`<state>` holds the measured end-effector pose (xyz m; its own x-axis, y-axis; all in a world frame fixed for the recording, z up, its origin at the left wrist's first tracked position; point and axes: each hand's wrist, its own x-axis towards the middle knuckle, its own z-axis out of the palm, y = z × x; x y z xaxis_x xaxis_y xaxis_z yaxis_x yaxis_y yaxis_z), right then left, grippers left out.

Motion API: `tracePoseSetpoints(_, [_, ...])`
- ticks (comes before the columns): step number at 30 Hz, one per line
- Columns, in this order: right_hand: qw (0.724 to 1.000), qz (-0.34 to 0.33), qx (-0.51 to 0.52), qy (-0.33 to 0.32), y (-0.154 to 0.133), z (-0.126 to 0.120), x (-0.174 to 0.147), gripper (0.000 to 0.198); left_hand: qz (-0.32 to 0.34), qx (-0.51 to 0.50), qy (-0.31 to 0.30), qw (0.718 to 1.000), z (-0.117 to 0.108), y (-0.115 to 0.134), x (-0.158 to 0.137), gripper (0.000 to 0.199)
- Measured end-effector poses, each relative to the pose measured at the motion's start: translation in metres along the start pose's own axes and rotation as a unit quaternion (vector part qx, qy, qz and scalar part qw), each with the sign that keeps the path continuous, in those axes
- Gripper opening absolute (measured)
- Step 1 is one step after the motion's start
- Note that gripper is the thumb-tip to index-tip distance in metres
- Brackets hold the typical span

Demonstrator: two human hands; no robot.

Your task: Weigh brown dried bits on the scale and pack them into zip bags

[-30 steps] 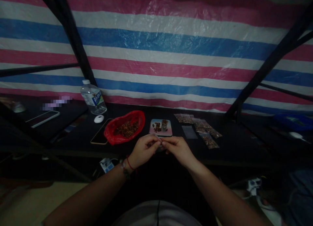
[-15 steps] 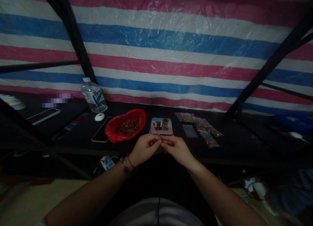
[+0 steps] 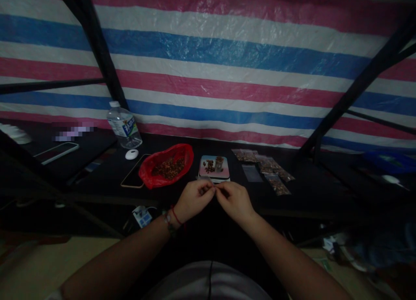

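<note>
My left hand (image 3: 195,199) and my right hand (image 3: 236,200) meet fingertip to fingertip at the table's near edge. Between them they pinch a small clear plastic bag (image 3: 203,178), part of which shows above my left fingers; the rest is hidden. Just beyond sits a small flat scale (image 3: 224,173) carrying a loose pile of brown seed-like pieces (image 3: 209,166) and a little clear cup (image 3: 219,163) of the same. To its left lies an open red plastic bag (image 3: 145,170) with many more pieces inside.
Several filled clear bags (image 3: 277,184) and a flat clear bag (image 3: 251,173) lie right of the scale. At left are a phone (image 3: 134,172), a white oval object (image 3: 131,154) and a plastic bottle (image 3: 125,126). Black frame posts (image 3: 104,57) flank the striped sheet (image 3: 214,83).
The small bag has shifted from between and below my hands to above my left fingers. My right fingers have curled in more. The view has moved slightly.
</note>
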<state>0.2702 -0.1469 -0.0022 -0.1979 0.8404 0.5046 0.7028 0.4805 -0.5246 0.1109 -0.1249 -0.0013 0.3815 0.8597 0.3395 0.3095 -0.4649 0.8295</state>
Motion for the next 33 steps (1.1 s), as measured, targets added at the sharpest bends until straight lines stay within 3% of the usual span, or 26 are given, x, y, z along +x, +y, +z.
tracePoseSetpoints(3, [1.000, -0.015, -0.026, -0.005, 0.002, 0.000, -0.001, 0.015, 0.003, 0.015, -0.004, 1.000, 0.002, -0.004, 0.000, 0.022])
tracePoseSetpoints(14, [0.998, 0.023, -0.056, -0.020, -0.001, 0.000, 0.000, 0.014, -0.010, 0.110, -0.014, 0.994, 0.001, -0.005, 0.001, 0.023])
tracePoseSetpoints(19, [0.995, 0.028, -0.083, 0.039, 0.007, -0.006, 0.005, 0.010, -0.027, 0.129, -0.030, 0.991, -0.001, -0.004, -0.001, 0.023])
tracePoseSetpoints(21, [0.997, -0.005, -0.065, 0.046, 0.008, -0.007, 0.006, 0.010, -0.036, 0.130, -0.040, 0.990, 0.000, -0.005, -0.002, 0.024])
tracePoseSetpoints(26, [0.990, -0.117, -0.073, -0.025, 0.005, -0.007, 0.003, 0.028, -0.048, 0.126, -0.033, 0.990, -0.001, -0.008, 0.000, 0.023])
tracePoseSetpoints(30, [0.982, -0.106, -0.100, -0.117, 0.002, -0.010, 0.003, 0.033, -0.037, 0.119, -0.047, 0.991, -0.002, -0.009, 0.000, 0.024])
tracePoseSetpoints(33, [0.973, -0.085, -0.122, -0.178, 0.003, -0.011, 0.004, 0.024, -0.006, 0.135, -0.055, 0.989, -0.002, -0.003, -0.002, 0.026])
